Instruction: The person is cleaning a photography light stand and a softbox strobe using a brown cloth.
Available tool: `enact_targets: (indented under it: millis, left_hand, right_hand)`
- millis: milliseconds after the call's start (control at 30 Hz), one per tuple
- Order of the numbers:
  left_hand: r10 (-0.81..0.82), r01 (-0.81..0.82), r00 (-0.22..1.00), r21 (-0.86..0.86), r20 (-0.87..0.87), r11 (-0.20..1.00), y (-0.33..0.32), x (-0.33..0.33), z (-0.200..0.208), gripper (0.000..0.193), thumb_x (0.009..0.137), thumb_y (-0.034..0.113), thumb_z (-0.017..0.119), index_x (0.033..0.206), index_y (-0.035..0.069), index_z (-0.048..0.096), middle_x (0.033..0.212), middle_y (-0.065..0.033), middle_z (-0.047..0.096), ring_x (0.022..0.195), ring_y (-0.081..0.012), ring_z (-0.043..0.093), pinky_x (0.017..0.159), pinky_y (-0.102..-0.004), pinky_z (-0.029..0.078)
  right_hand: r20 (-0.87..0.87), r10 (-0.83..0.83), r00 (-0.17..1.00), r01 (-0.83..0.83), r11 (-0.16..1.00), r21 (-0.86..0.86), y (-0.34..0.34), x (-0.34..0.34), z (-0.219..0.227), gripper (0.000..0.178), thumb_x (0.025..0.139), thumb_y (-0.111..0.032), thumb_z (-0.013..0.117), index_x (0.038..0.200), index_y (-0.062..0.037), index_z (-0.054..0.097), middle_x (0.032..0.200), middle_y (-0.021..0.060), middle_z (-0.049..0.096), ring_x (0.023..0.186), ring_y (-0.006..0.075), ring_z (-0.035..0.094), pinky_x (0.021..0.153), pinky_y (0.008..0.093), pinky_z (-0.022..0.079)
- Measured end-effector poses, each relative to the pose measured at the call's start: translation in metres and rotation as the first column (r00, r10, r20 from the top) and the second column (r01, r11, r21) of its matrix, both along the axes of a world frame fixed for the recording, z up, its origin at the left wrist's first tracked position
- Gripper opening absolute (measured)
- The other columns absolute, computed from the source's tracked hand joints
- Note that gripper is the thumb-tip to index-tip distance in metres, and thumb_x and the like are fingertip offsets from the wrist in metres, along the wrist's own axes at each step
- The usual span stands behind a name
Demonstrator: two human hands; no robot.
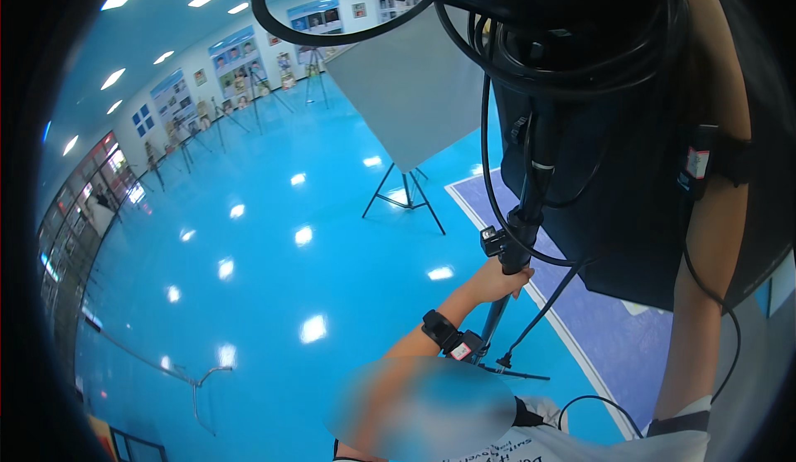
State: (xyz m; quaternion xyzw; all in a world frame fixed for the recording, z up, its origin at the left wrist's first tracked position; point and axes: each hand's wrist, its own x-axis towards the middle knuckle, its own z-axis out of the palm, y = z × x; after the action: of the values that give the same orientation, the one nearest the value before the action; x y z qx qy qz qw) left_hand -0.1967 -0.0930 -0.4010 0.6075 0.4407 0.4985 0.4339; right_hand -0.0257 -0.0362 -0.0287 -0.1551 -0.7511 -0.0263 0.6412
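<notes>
Black light-stand pole (521, 238) | left hand (496, 282) wrapped around it | right hand hidden, cannot tell

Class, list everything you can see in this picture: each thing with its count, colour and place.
Light stand: one, black, centre right, gripped by the left hand.
Softbox: one, black, upper right.
Cables: several, black, hanging by the stand.
Reflector panel: one, grey, on a tripod, centre top.
Floor: blue, glossy.
Mat: one, purple-blue, lower right.
Posters: several, far wall.
Left hand: on the stand, black wristband.
Right hand: out of sight, arm raised at right.
</notes>
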Motion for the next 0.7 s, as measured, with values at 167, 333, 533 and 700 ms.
enact_targets:
  millis: [167, 333, 533, 700]
  left_hand:
    - [-0.101, 0.102, 0.995, -0.034, 0.025, 0.994, -0.001, 0.008, 0.004, 0.013, 0.075, 0.009, 0.053, 0.064, 0.004, 0.051, 0.051, -0.0046, 0.054, 0.053, -0.0128, 0.055, 0.053, -0.0267, 0.042]
    - [-0.248, 0.247, 0.967, 0.030, 0.056, 0.969, 0.009, 0.033, 0.007, 0.015, 0.081, 0.008, 0.053, 0.067, 0.004, 0.049, 0.050, -0.0053, 0.053, 0.048, -0.0141, 0.054, 0.050, -0.0262, 0.041]
    - [-0.311, 0.322, 0.932, -0.033, 0.184, 0.946, 0.017, 0.045, 0.001, 0.019, 0.080, 0.012, 0.056, 0.065, 0.001, 0.054, 0.052, -0.0067, 0.054, 0.046, -0.0158, 0.055, 0.049, -0.0278, 0.042]
    - [-0.257, 0.254, 0.957, 0.036, 0.134, 0.967, 0.028, 0.050, -0.016, 0.024, 0.083, 0.018, 0.055, 0.065, 0.001, 0.054, 0.050, -0.0044, 0.051, 0.046, -0.0124, 0.050, 0.047, -0.0270, 0.039]
  right_hand:
    - [-0.053, 0.035, 0.998, -0.035, 0.999, 0.002, 0.002, 0.004, -0.014, 0.035, 0.093, -0.023, 0.048, 0.092, 0.0083, 0.063, 0.074, 0.0040, 0.063, 0.068, 0.0089, 0.054, 0.062, 0.0259, 0.044]
    - [-0.167, 0.044, 0.985, -0.036, 0.998, 0.052, -0.005, 0.046, -0.043, 0.036, 0.094, -0.024, 0.048, 0.098, 0.0083, 0.063, 0.080, 0.0046, 0.065, 0.072, 0.0092, 0.055, 0.066, 0.0241, 0.045]
    - [-0.116, -0.560, 0.820, 0.556, 0.829, -0.067, -0.041, 0.083, -0.160, 0.025, 0.090, -0.023, 0.057, 0.096, 0.0008, 0.064, 0.076, 0.0142, 0.063, 0.074, 0.0132, 0.060, 0.070, 0.0262, 0.045]
    - [-0.027, -0.619, 0.785, 0.542, 0.707, -0.455, -0.086, 0.070, -0.289, 0.023, 0.086, -0.019, 0.063, 0.078, 0.0020, 0.058, 0.062, 0.0116, 0.059, 0.056, 0.0145, 0.056, 0.056, 0.0290, 0.045]
